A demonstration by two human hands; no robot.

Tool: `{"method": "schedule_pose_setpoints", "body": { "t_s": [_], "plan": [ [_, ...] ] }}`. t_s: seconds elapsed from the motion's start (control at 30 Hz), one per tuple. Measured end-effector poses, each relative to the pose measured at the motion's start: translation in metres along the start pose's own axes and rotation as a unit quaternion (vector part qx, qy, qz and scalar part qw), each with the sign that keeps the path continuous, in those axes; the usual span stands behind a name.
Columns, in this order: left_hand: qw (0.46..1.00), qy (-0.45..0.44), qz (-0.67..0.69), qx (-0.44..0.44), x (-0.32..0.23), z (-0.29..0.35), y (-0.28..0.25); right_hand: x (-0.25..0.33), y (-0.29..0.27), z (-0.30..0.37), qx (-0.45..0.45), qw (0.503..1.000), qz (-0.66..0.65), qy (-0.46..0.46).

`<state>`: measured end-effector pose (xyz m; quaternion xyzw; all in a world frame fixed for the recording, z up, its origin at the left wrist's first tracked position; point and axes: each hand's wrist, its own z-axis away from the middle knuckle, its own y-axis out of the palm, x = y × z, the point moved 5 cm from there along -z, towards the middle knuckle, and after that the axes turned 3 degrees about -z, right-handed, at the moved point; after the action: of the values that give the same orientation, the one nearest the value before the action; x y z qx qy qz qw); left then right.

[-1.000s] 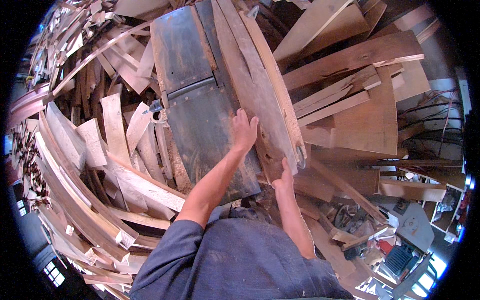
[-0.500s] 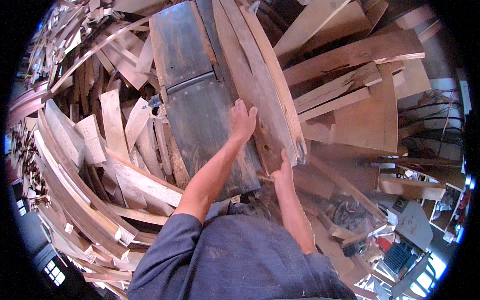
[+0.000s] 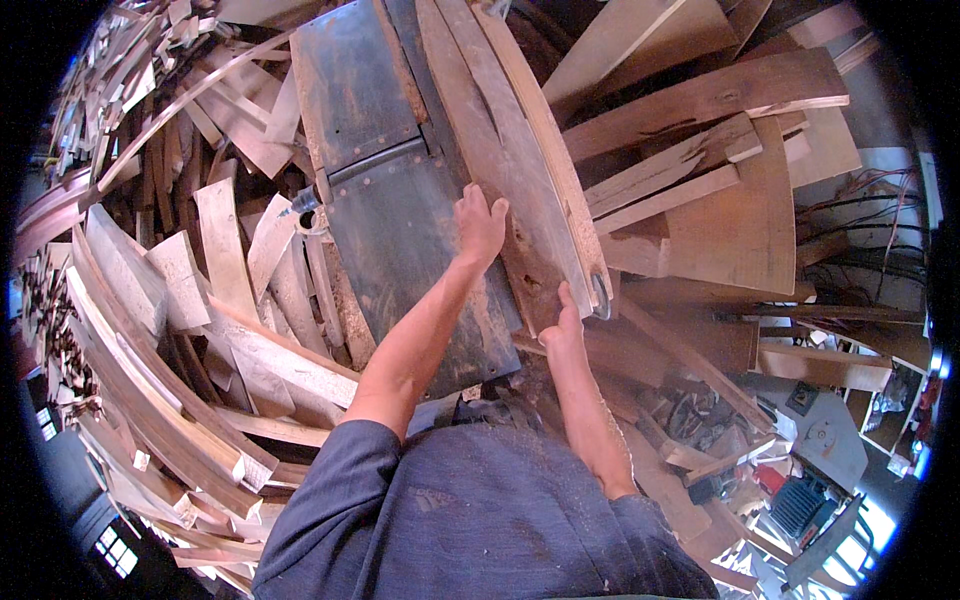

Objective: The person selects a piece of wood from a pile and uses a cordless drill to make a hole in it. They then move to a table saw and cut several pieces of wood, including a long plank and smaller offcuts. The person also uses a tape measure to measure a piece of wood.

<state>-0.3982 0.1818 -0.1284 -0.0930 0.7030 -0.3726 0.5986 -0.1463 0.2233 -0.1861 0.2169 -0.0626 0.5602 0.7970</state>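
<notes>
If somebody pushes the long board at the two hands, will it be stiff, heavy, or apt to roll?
The long board is probably stiff, as it looks like solid wood. Its length, reaching far beyond the left hand and right hand, suggests some weight. Its flat face makes rolling unlikely.

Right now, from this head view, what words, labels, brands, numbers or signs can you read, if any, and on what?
None: no text is readable in this view.
Long wooden board: grain and dark spots, no lettering visible.
Dark metal machine table: stains and scuffs, nothing to read.
Grey panel, lower right: its marks are too small to make out.
</notes>
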Motion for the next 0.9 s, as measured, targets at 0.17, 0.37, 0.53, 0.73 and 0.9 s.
{"method": "schedule_pose_setpoints", "body": {
  "t_s": [0.17, 0.37, 0.53, 0.73, 0.9],
  "plan": [
    [1.0, -0.011, 0.024, -0.002, 0.0, -0.004, -0.001, 0.0, 0.009, 0.007, 0.008, 1.0, -0.006, -0.001],
    [1.0, -0.015, 0.027, 0.0, 0.007, -0.01, 0.002, 0.001, 0.023, 0.02, 0.057, 0.998, 0.012, -0.004],
    [0.994, -0.059, 0.029, 0.083, -0.007, -0.012, -0.005, 0.003, 0.027, 0.024, 0.022, 1.0, 0.001, -0.011],
    [0.996, -0.049, 0.019, 0.073, 0.007, -0.013, 0.004, 0.008, 0.004, 0.009, 0.061, 0.99, 0.083, -0.095],
    [0.994, -0.052, 0.063, 0.07, 0.001, -0.013, -0.001, 0.031, -0.042, 0.031, 0.02, 0.908, 0.386, -0.162]
  ]
}}
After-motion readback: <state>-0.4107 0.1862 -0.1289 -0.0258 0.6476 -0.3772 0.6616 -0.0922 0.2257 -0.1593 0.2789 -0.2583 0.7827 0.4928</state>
